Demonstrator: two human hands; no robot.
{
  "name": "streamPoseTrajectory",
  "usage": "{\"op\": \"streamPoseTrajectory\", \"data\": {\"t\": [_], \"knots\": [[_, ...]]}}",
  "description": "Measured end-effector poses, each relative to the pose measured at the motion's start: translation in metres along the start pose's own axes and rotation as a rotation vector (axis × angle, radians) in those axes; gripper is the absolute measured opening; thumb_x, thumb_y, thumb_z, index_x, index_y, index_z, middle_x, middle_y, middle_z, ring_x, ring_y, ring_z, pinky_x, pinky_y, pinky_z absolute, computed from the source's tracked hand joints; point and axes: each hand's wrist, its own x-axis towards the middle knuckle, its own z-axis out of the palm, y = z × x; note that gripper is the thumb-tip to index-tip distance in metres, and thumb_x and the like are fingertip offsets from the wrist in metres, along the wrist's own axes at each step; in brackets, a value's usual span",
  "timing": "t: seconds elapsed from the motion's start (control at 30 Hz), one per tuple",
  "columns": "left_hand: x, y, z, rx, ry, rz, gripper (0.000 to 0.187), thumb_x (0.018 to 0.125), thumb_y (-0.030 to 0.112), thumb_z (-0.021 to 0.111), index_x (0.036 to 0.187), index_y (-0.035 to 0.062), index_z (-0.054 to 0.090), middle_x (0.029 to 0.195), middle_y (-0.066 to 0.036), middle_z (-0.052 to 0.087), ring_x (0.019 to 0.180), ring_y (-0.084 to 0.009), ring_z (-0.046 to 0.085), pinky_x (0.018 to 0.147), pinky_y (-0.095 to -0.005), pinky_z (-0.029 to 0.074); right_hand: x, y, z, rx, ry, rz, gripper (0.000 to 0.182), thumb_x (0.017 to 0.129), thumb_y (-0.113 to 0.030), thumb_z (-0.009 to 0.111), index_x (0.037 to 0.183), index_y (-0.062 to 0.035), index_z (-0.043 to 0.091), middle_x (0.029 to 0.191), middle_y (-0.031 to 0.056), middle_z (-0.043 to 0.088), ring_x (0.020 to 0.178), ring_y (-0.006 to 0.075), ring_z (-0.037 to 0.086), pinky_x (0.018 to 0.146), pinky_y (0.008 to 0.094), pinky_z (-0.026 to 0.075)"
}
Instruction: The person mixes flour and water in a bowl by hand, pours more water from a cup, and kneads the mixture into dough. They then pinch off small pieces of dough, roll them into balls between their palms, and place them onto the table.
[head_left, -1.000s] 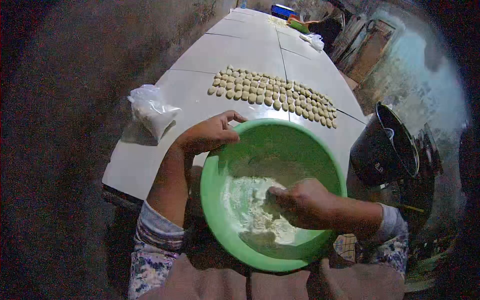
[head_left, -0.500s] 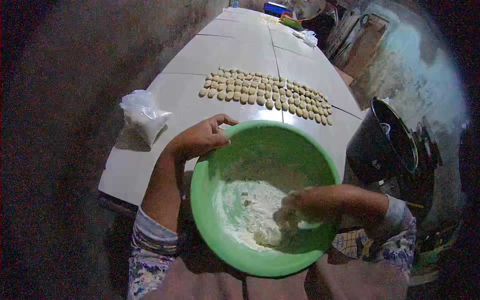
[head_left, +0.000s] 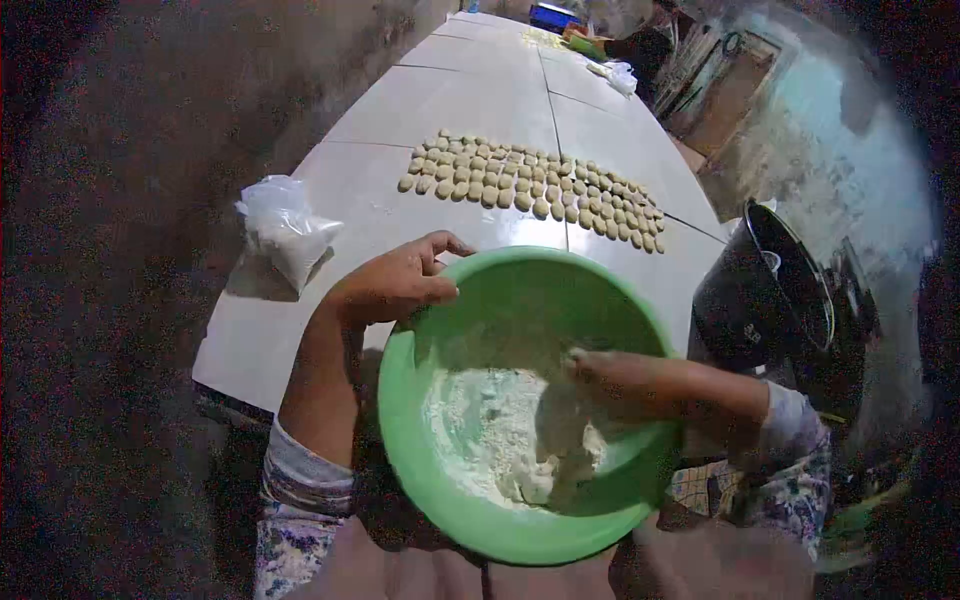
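A green bowl (head_left: 400,420) rests tilted above my lap at the table's edge, with white flour (head_left: 500,415) and a pale lump (head_left: 533,480) inside. My left hand (head_left: 415,275) grips its upper left rim, thumb and fingers closed on the edge. Inside the bowl, over its right half, is my right hand (head_left: 600,385); its fingers are dark and blurred, so whether they hold anything is hidden. Several rows of small oval dough pieces (head_left: 520,180) lie on the table beyond the bowl.
The white tiled table (head_left: 390,110) stretches away from me. On its left stands a plastic bag of white powder (head_left: 285,230). A black bucket (head_left: 745,290) is at the right. At the far end are a blue container (head_left: 552,17), a plastic bag (head_left: 620,76) and a dark-clothed person (head_left: 645,50).
My right hand has lifted slightly away from the flour, uncovering more of the bowl's contents. The bowl sits a little lower in view. My left hand keeps its hold.
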Motion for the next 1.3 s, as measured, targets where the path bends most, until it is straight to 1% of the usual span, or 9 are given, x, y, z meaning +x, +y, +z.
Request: {"op": "streamPoseTrajectory", "data": {"t": [0.17, 0.27, 0.5, 0.67, 0.77, 0.93, 1.07, 1.17, 1.3], "knots": [[0.0, -0.001, 0.003, -0.063, -0.02, 0.002, 0.049, 0.075, 0.003, 0.052, 0.122, -0.0002, 0.041, 0.081, -0.009, 0.064, 0.064, -0.01, 0.059, 0.056, -0.0227, 0.047, -0.021, 0.05, 0.021, -1.308, -0.185, -0.541, 0.029, 0.088, -0.007, 0.047, 0.112, 0.0083, 0.05, 0.105, 0.0232, 0.057, 0.095, 0.0287, 0.06, 0.09, 0.0387, 0.045], [0.007, -0.014, -0.005, -0.002, -0.037, 0.021, 0.048, 0.076, 0.003, 0.053, 0.122, 0.0006, 0.041, 0.082, -0.01, 0.064, 0.064, -0.0101, 0.059, 0.056, -0.0231, 0.047, -0.051, -0.068, 0.035, -0.865, -0.509, -0.123, 0.031, 0.082, -0.008, 0.052, 0.112, 0.0023, 0.052, 0.11, 0.0217, 0.058, 0.105, 0.0347, 0.056, 0.088, 0.0453, 0.046], [0.004, -0.003, 0.0, 0.037, -0.016, 0.002, 0.048, 0.077, 0.006, 0.056, 0.122, 0.0024, 0.04, 0.082, -0.008, 0.064, 0.063, -0.0104, 0.058, 0.056, -0.0239, 0.047, 0.032, -0.055, 0.022, -0.98, 0.133, -0.519, 0.022, 0.083, -0.012, 0.052, 0.1, 0.0017, 0.054, 0.101, 0.0237, 0.057, 0.094, 0.0401, 0.057, 0.082, 0.0467, 0.048], [-0.001, -0.002, -0.001, -0.013, -0.004, -0.022, 0.048, 0.075, 0.006, 0.056, 0.121, 0.0036, 0.041, 0.078, -0.006, 0.062, 0.059, -0.0096, 0.056, 0.053, -0.0238, 0.045, 0.033, -0.053, 0.005, -0.542, 0.053, -0.133, 0.024, 0.087, -0.011, 0.046, 0.107, 0.0036, 0.047, 0.096, 0.0256, 0.055, 0.093, 0.038, 0.058, 0.077, 0.047, 0.049], [-0.004, -0.003, -0.006, 0.023, 0.02, -0.022, 0.048, 0.075, 0.005, 0.056, 0.121, 0.0037, 0.042, 0.076, -0.005, 0.061, 0.057, -0.009, 0.054, 0.05, -0.0231, 0.044, 0.03, 0.033, -0.018, -1.407, 0.091, -0.569, 0.028, 0.081, -0.009, 0.051, 0.107, 0.0036, 0.05, 0.1, 0.0246, 0.056, 0.097, 0.0339, 0.06, 0.08, 0.044, 0.05], [-0.004, -0.003, -0.004, 0.052, 0.034, -0.017, 0.048, 0.076, 0.005, 0.056, 0.122, 0.0021, 0.041, 0.076, -0.005, 0.06, 0.057, -0.009, 0.054, 0.05, -0.0217, 0.043, -0.015, -0.023, 0.024, -1.223, -0.514, -0.083, 0.028, 0.08, -0.005, 0.051, 0.107, 0.0021, 0.052, 0.101, 0.0215, 0.057, 0.098, 0.0322, 0.06, 0.082, 0.0433, 0.05], [-0.004, 0.0, 0.0, -0.019, 0.019, -0.021, 0.047, 0.078, 0.005, 0.055, 0.122, 0.0023, 0.041, 0.081, -0.008, 0.063, 0.06, -0.0106, 0.057, 0.052, -0.0235, 0.046, 0.004, -0.045, 0.01, -0.93, 0.115, -0.318, 0.026, 0.078, -0.001, 0.053, 0.104, 0.0012, 0.054, 0.097, 0.0227, 0.059, 0.089, 0.0353, 0.061, 0.079, 0.0438, 0.049], [-0.002, 0.006, 0.002, 0.006, 0.011, -0.028, 0.048, 0.078, 0.005, 0.055, 0.123, 0.0024, 0.04, 0.082, -0.008, 0.063, 0.063, -0.011, 0.058, 0.055, -0.0234, 0.047, 0.008, -0.057, 0.022, -0.701, 0.001, 0.199, 0.029, 0.076, 0.0, 0.055, 0.105, 0.0023, 0.054, 0.097, 0.0229, 0.059, 0.09, 0.0367, 0.06, 0.08, 0.0439, 0.048], [0.0, -0.002, -0.003, -0.01, 0.019, -0.032, 0.046, 0.078, 0.005, 0.055, 0.122, 0.0022, 0.041, 0.084, -0.009, 0.063, 0.066, -0.0114, 0.059, 0.059, -0.0239, 0.048, -0.009, -0.04, 0.018, -1.157, -0.374, -0.125, 0.031, 0.076, -0.001, 0.055, 0.107, 0.0023, 0.053, 0.099, 0.0238, 0.058, 0.09, 0.0381, 0.06, 0.081, 0.0451, 0.047]]}}
